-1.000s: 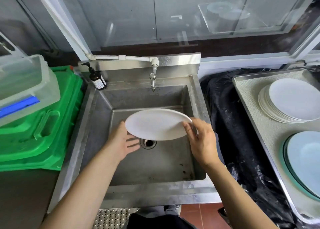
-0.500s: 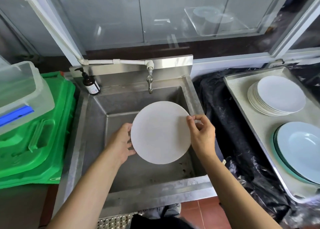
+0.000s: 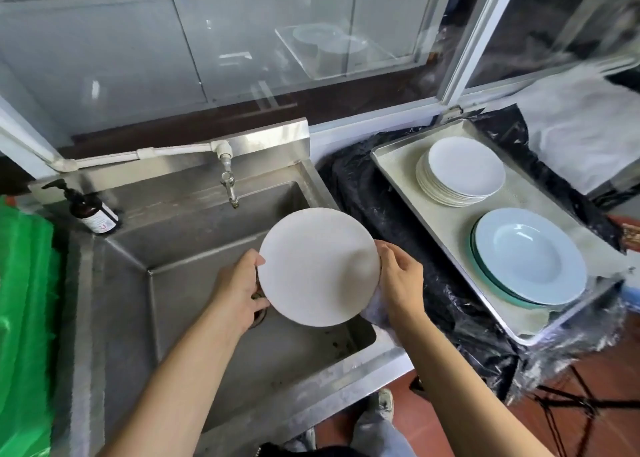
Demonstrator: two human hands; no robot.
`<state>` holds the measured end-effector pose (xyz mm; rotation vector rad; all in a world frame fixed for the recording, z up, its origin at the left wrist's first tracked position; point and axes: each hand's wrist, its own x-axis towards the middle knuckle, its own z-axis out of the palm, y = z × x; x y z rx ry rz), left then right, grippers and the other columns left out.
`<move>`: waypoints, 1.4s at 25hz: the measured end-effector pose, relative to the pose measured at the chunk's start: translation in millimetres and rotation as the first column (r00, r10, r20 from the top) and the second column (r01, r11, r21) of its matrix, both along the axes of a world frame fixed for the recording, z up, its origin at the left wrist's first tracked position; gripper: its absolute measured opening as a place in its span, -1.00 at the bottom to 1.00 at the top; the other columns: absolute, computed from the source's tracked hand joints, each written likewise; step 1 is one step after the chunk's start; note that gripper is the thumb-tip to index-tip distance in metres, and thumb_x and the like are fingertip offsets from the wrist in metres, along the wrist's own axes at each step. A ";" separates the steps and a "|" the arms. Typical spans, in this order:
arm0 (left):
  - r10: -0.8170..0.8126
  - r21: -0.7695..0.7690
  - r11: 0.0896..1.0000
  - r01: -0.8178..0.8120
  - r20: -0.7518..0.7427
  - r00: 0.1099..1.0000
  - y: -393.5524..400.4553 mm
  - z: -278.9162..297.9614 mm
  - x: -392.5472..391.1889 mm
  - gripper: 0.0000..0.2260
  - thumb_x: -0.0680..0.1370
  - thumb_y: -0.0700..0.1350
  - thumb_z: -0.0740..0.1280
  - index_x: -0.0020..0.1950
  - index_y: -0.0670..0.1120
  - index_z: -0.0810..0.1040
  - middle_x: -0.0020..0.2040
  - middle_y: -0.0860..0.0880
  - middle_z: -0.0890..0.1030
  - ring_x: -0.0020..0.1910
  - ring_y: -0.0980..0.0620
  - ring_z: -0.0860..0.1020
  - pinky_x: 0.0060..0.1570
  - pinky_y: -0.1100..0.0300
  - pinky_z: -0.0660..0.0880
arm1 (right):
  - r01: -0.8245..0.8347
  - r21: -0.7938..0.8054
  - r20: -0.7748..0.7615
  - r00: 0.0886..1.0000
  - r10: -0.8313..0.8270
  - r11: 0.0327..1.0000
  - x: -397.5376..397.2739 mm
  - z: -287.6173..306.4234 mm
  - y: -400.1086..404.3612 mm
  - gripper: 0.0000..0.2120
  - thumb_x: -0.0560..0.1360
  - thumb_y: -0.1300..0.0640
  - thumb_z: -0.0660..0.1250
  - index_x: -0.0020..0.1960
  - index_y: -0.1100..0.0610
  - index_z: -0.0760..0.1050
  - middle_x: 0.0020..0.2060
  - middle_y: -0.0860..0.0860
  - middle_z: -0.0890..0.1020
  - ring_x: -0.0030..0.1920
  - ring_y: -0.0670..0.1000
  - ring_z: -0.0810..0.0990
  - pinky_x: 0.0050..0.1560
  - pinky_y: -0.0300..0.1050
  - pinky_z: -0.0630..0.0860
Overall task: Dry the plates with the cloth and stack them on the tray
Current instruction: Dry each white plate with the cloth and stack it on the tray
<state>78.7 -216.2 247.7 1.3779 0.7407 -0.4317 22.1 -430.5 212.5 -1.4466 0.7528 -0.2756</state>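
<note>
I hold a round white plate (image 3: 317,266) tilted up over the right part of the steel sink (image 3: 194,248), its back face toward me. My left hand (image 3: 239,288) grips its left rim. My right hand (image 3: 400,276) grips the right rim, with a bit of pale cloth (image 3: 375,309) showing under that hand. To the right a metal tray (image 3: 446,228) carries a stack of small white plates (image 3: 460,172) at the back and a stack of wide pale-blue deep plates (image 3: 530,255) at the front.
A tap (image 3: 229,186) juts over the sink's back wall and a brown pump bottle (image 3: 91,212) stands at its back left corner. Green plastic crates (image 3: 26,318) fill the left side. Black plastic sheeting (image 3: 391,221) lies between sink and tray. Windows run behind.
The plate went from lying flat to standing tilted with its back toward me, and shifted right toward the sink's right edge. My view has turned right, showing more of the tray.
</note>
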 end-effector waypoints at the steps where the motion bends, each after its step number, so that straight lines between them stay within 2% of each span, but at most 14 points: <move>1: -0.019 -0.004 1.000 0.019 0.013 1.000 -10.1 1.0 3.6 -0.93 0.52 -0.19 0.25 -0.12 -0.10 0.53 -0.17 -0.07 0.57 -0.15 -0.07 0.53 -0.08 -0.07 0.57 | 0.030 0.013 0.016 0.999 -0.031 0.999 -1.1 2.5 -8.9 -0.74 0.64 0.16 0.26 -0.06 0.00 0.71 -0.34 -0.20 0.69 -0.36 -0.24 0.64 -0.44 -0.32 0.52; 3: -0.063 -0.009 0.998 0.063 0.031 0.998 -30.7 3.3 9.2 -0.92 0.52 -0.19 0.25 -0.09 -0.08 0.54 -0.08 -0.08 0.61 -0.05 -0.07 0.57 -0.01 -0.12 0.56 | 0.046 -0.040 0.011 0.999 -0.046 0.998 -0.9 5.0 -29.7 -0.74 0.63 0.16 0.26 -0.03 0.02 0.73 -0.24 -0.22 0.73 -0.22 -0.26 0.67 -0.29 -0.34 0.55; 5: -0.108 0.001 0.994 0.108 0.036 0.993 -54.8 6.3 12.8 -0.89 0.53 -0.18 0.24 -0.02 -0.07 0.54 0.07 -0.11 0.61 0.09 -0.10 0.56 0.13 -0.21 0.54 | 0.049 -0.122 -0.010 0.999 -0.051 0.991 1.8 6.5 -54.4 -0.74 0.61 0.13 0.26 0.04 0.02 0.75 -0.09 -0.16 0.75 -0.02 -0.15 0.68 -0.04 -0.18 0.59; 6: -0.131 0.005 0.991 0.131 0.037 0.991 -69.9 7.0 15.2 -0.88 0.53 -0.18 0.24 0.01 -0.07 0.54 0.12 -0.12 0.60 0.16 -0.12 0.54 0.20 -0.26 0.52 | 0.062 -0.134 -0.014 0.998 -0.064 0.989 3.7 6.0 -69.6 -0.74 0.61 0.12 0.27 0.05 0.03 0.75 -0.09 -0.14 0.75 -0.03 -0.13 0.67 0.00 -0.13 0.58; 9: -0.171 0.019 0.985 0.170 0.032 0.985 -115.5 6.2 24.6 -0.86 0.55 -0.17 0.24 0.06 -0.10 0.55 0.18 -0.11 0.57 0.18 -0.12 0.51 0.22 -0.27 0.51 | 0.096 -0.149 -0.025 0.995 -0.101 0.984 13.1 5.4 -116.9 -0.75 0.62 0.11 0.28 -0.05 0.14 0.72 -0.22 0.00 0.72 -0.20 -0.09 0.57 -0.06 -0.06 0.52; 11: -0.194 0.023 0.981 0.193 0.032 0.981 -149.8 3.7 33.2 -0.86 0.55 -0.16 0.23 0.06 -0.13 0.53 0.12 -0.11 0.58 0.13 -0.12 0.53 0.06 -0.14 0.55 | 0.109 -0.148 -0.035 0.993 -0.115 0.983 21.1 4.9 -152.4 -0.75 0.62 0.11 0.29 -0.02 0.18 0.71 -0.17 0.13 0.72 -0.14 -0.01 0.59 0.02 0.04 0.57; 14: -0.190 0.019 0.982 0.190 0.024 0.981 -201.9 -0.7 47.7 -0.89 0.54 -0.16 0.21 -0.02 -0.12 0.51 -0.08 -0.09 0.58 -0.07 -0.09 0.56 -0.14 0.00 0.52 | 0.129 -0.155 -0.060 0.988 -0.139 0.979 32.2 5.8 -204.7 -0.74 0.57 0.06 0.28 -0.01 0.10 0.74 -0.17 0.07 0.73 -0.07 0.01 0.63 0.07 0.08 0.58; 18: -0.139 0.035 0.990 0.138 0.037 0.990 -275.6 -11.3 71.6 -0.88 0.56 -0.20 0.20 -0.03 -0.13 0.53 -0.09 -0.05 0.60 -0.12 -0.03 0.59 -0.25 0.07 0.53 | 0.135 -0.108 -0.084 0.986 -0.144 0.985 50.3 1.9 -276.3 -0.70 0.41 -0.02 0.23 -0.14 0.09 0.70 -0.22 0.10 0.68 -0.22 -0.04 0.54 -0.13 -0.02 0.52; 20: -0.123 0.033 0.992 0.121 0.044 0.991 -309.2 -16.8 86.0 -0.85 0.57 -0.21 0.20 -0.07 -0.13 0.57 -0.09 -0.05 0.63 -0.12 -0.04 0.63 -0.29 0.10 0.55 | 0.153 -0.104 -0.098 0.982 -0.163 0.983 61.8 -1.3 -311.2 -0.75 0.46 0.04 0.25 -0.16 0.03 0.72 -0.30 -0.02 0.67 -0.27 -0.11 0.54 -0.16 -0.07 0.50; 22: -0.142 0.045 0.989 0.140 0.052 0.989 -340.3 -22.1 101.8 -0.79 0.59 -0.18 0.19 -0.07 -0.13 0.62 -0.15 -0.04 0.68 -0.17 -0.02 0.68 -0.35 0.14 0.58 | 0.160 -0.090 -0.121 0.978 -0.170 0.983 78.1 -4.8 -345.6 -0.75 0.49 0.06 0.27 -0.13 -0.03 0.74 -0.25 -0.11 0.71 -0.17 -0.06 0.62 -0.06 -0.02 0.56; 26: -0.188 0.061 0.981 0.184 0.064 0.980 -387.7 -31.0 131.1 -0.81 0.58 -0.19 0.22 -0.10 -0.16 0.61 -0.41 0.06 0.68 -0.39 0.08 0.69 -0.38 0.17 0.60 | 0.144 -0.097 -0.094 0.984 -0.153 0.985 115.0 -17.8 -397.2 -0.67 0.52 -0.01 0.30 0.01 0.23 0.68 -0.14 0.21 0.66 -0.10 0.17 0.59 0.00 -0.01 0.51; 30: -0.197 0.104 0.977 0.187 0.094 0.976 -423.7 -38.0 159.4 -0.80 0.59 -0.21 0.24 -0.17 -0.14 0.62 -0.35 -0.01 0.67 -0.30 0.01 0.68 -0.30 0.18 0.63 | 0.118 -0.165 -0.103 0.985 -0.136 0.979 150.2 -29.9 -429.0 -0.73 0.61 0.09 0.30 0.16 0.17 0.70 0.07 0.09 0.73 0.16 0.16 0.66 0.24 0.10 0.57; 33: -0.233 0.146 0.966 0.216 0.119 0.965 -443.1 -45.3 175.8 -0.79 0.58 -0.24 0.24 -0.18 -0.14 0.62 -0.22 -0.07 0.68 -0.22 -0.01 0.67 -0.35 0.22 0.61 | 0.062 -0.273 -0.118 0.988 -0.097 0.960 171.9 -40.2 -445.4 -0.76 0.60 0.19 0.27 0.09 0.29 0.66 0.08 0.27 0.69 0.13 0.26 0.62 0.18 0.08 0.53; 35: -0.252 0.165 0.958 0.233 0.111 0.961 -450.7 -51.5 183.9 -0.80 0.57 -0.27 0.23 -0.18 -0.13 0.60 -0.13 -0.11 0.68 -0.09 -0.09 0.67 -0.21 0.15 0.63 | 0.026 -0.338 -0.126 0.989 -0.073 0.941 181.8 -44.8 -451.1 -0.78 0.57 0.23 0.26 0.04 0.39 0.58 0.07 0.36 0.62 0.12 0.33 0.56 0.10 0.10 0.51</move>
